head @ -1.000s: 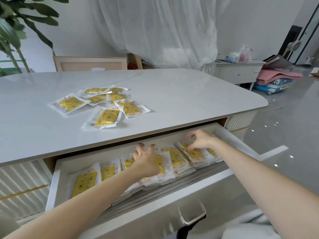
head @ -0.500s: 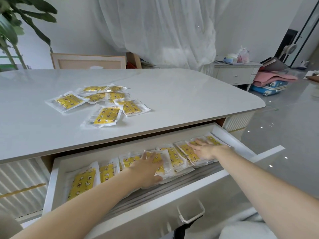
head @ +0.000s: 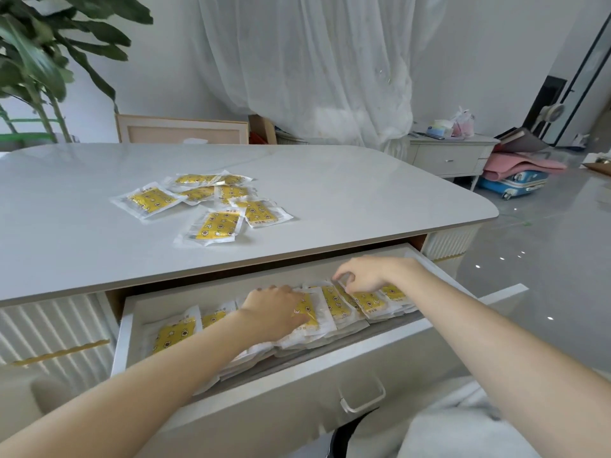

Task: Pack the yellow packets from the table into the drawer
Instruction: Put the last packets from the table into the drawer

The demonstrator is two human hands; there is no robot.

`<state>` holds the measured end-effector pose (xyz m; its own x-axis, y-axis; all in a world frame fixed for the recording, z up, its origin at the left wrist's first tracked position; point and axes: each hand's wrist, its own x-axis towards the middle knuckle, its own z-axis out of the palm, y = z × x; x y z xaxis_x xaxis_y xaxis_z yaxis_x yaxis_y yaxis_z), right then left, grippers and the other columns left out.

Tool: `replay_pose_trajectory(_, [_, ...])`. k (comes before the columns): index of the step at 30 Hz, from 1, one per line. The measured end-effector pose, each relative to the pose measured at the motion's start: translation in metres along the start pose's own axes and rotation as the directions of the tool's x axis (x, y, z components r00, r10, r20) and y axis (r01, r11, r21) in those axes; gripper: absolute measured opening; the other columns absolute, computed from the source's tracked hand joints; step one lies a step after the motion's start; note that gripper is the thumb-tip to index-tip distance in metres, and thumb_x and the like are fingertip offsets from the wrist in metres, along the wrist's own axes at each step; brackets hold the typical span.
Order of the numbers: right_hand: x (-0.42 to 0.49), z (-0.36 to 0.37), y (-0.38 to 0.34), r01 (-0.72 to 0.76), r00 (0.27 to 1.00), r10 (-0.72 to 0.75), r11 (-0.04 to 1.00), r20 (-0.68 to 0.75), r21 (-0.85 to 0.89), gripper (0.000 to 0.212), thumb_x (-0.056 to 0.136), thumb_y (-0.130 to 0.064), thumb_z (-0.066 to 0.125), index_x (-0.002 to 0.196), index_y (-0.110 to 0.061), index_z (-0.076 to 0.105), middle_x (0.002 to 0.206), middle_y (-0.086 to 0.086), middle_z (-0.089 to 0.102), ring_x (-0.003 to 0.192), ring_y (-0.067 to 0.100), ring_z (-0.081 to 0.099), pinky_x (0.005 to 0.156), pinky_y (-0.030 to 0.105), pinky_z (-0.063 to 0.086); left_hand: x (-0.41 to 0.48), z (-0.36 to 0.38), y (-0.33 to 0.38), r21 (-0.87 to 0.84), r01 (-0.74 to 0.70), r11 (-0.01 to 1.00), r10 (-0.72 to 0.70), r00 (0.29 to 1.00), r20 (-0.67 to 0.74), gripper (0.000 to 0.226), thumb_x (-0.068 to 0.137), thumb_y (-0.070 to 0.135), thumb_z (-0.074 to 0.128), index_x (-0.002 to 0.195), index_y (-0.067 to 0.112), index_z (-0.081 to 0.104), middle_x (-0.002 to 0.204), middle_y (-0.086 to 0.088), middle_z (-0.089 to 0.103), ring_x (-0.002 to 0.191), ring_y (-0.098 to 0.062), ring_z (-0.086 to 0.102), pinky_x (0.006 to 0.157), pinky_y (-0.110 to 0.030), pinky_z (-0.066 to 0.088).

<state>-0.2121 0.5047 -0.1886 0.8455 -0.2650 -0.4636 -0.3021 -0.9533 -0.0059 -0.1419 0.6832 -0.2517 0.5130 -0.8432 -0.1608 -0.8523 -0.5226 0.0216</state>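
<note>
Both hands are down in the open drawer [head: 119, 345], tidying the row of packets [head: 334, 305] that leans shingled left to right, each long side running front to back — left hand [head: 276, 309] lies flat, pressing on them, right hand [head: 363, 276] curls and seems to pinch one top edge. Next, I'd say, is reaching up for the loose packets [head: 216, 224] lying flat on the bench [head: 363, 200], pointing every which way
</note>
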Motion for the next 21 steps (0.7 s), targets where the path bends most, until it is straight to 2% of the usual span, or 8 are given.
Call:
replay_pose_trajectory(4, [-0.028,-0.020,-0.026,0.113,0.991,-0.093,0.970,-0.100,0.216,0.030,0.096,-0.020,0.049,0.125,-0.021,0.058,0.116,0.000,0.067,0.101,0.017,0.066,0.092,0.029,0.048,-0.025,-0.035,-0.017,-0.050,0.043,0.998,-0.048,0.994,-0.097,0.039,0.096,0.039,0.039,0.134,0.031,0.047,0.126,0.005,0.059,0.112,-0.019,0.058,0.090,-0.035,0.049])
replay_pose_trajectory(7, [-0.032,-0.031,-0.043,0.187,0.961,-0.107,0.931,-0.256,0.313,0.020,0.096,-0.021,0.051,0.111,-0.021,0.063,0.095,-0.002,0.071,0.079,0.015,0.068,0.081,0.028,0.049,-0.044,-0.061,-0.031,-0.126,0.089,0.988,-0.113,0.974,-0.195,0.034,0.096,0.035,0.040,0.126,0.029,0.055,0.116,0.006,0.065,0.103,-0.019,0.061,0.085,-0.032,0.051])
replay_pose_trajectory(9, [-0.029,-0.037,-0.052,0.221,0.932,-0.103,0.922,-0.346,0.319,0.017,0.094,-0.024,0.053,0.108,-0.023,0.064,0.091,-0.002,0.069,0.077,0.014,0.065,0.073,0.026,0.047,-0.053,-0.076,-0.041,-0.176,0.117,0.977,-0.159,0.956,-0.247,0.030,0.096,0.036,0.042,0.121,0.030,0.058,0.114,0.008,0.066,0.103,-0.018,0.061,0.086,-0.033,0.051])
replay_pose_trajectory(11, [-0.021,-0.045,-0.064,0.245,0.907,-0.110,0.923,-0.407,0.296,0.022,0.094,-0.026,0.055,0.113,-0.023,0.063,0.101,0.000,0.066,0.087,0.014,0.061,0.072,0.024,0.043,-0.062,-0.088,-0.058,-0.196,0.152,0.969,-0.205,0.935,-0.289,0.027,0.096,0.036,0.043,0.117,0.030,0.059,0.112,0.009,0.066,0.104,-0.018,0.060,0.087,-0.033,0.050])
replay_pose_trajectory(16, [0.011,-0.054,-0.105,0.323,0.884,-0.175,0.899,-0.433,0.297,0.040,0.095,-0.024,0.052,0.135,-0.025,0.049,0.140,0.003,0.049,0.126,0.020,0.048,0.098,0.029,0.039,-0.070,-0.095,-0.109,-0.218,0.284,0.934,-0.343,0.885,-0.315,0.027,0.095,0.032,0.043,0.117,0.028,0.059,0.114,0.006,0.064,0.107,-0.018,0.057,0.084,-0.030,0.048])
replay_pose_trajectory(19, [0.033,-0.051,-0.136,0.373,0.874,-0.244,0.891,-0.421,0.259,0.048,0.099,-0.026,0.043,0.146,-0.028,0.036,0.154,0.000,0.033,0.140,0.021,0.033,0.112,0.033,0.031,-0.068,-0.090,-0.146,-0.232,0.388,0.892,-0.444,0.848,-0.290,0.032,0.095,0.029,0.043,0.126,0.026,0.052,0.126,0.004,0.057,0.116,-0.020,0.054,0.091,-0.033,0.047])
replay_pose_trajectory(21, [0.045,-0.049,-0.156,0.386,0.875,-0.279,0.894,-0.395,0.225,0.047,0.102,-0.033,0.036,0.148,-0.027,0.032,0.158,-0.001,0.024,0.146,0.020,0.020,0.118,0.034,0.019,-0.065,-0.089,-0.171,-0.240,0.438,0.866,-0.493,0.824,-0.279,0.039,0.097,0.029,0.041,0.135,0.023,0.044,0.133,-0.002,0.050,0.123,-0.024,0.047,0.096,-0.037,0.044])
